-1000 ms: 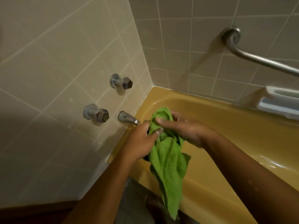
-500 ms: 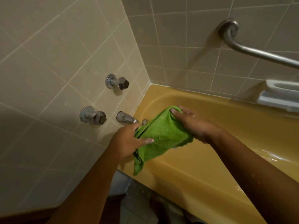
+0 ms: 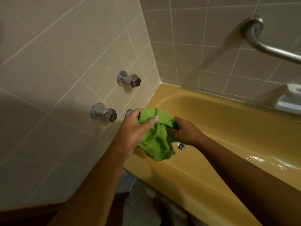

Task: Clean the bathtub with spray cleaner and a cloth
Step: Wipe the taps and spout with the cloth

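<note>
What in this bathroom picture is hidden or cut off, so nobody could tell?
Head view, the only one:
- Chrome tub spout: mostly hidden behind the left hand and crumpled green cloth.
- Metal grab bar and white soap dish: cut off by the right edge.
- Fingertips of the right hand: buried in the cloth.
- Spray cleaner: not in view.

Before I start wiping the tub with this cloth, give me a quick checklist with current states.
1. Grip on cloth by left hand and right hand: ok.
2. Is the cloth folded into a flat pad: not ok, it is bunched.
3. Nothing over the drain: ok.
4. Reach to spray cleaner: cannot tell, not in view.
5. Cleaner already on bathtub: cannot tell; only a wet sheen on its rim.
</note>
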Available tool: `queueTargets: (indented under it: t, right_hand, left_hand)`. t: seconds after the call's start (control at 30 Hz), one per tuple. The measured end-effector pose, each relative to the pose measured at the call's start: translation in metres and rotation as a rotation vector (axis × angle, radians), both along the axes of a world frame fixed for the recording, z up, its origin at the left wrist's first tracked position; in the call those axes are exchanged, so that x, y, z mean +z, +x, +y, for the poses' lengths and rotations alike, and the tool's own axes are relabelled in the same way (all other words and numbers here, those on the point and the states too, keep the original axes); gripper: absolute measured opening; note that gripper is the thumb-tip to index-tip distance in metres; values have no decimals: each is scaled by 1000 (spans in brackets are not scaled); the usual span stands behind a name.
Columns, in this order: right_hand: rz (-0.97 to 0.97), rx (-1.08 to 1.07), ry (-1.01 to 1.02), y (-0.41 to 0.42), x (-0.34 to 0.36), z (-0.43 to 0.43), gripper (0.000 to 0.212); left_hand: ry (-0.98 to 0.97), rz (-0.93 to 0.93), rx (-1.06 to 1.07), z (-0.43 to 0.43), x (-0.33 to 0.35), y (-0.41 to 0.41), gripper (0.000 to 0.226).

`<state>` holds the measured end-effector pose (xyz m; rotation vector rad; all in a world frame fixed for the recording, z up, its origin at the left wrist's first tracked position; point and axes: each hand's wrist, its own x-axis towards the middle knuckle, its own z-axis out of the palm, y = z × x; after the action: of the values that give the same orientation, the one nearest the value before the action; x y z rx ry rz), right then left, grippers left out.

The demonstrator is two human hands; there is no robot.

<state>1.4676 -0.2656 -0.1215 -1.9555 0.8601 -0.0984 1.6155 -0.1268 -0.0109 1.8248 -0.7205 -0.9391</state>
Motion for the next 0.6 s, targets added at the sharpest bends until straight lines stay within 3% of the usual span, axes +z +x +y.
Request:
queueTargets:
  t: [0.13,0.3,0.47,0.53,0.6]
  right_hand:
    - [-180,-58,269,34,6,-7,31]
    - [-346,-184,390,109,12,-31,24]
    - [-422,-320,478,198,20,-64,72]
    - [-468,-367,566,230,19,-75,69]
    - [-497,-413,613,253,18,-83,50]
  left_hand:
    - [28,-154,61,-3,0,20,22]
    - [145,-441,-15,-17,1,55,19]
    - [322,-977,-146,-37,-5,108,35]
    - [409,-1110,-198,-40,-15,130,34]
    - [544,-1211,-242,-40,-29,144,32]
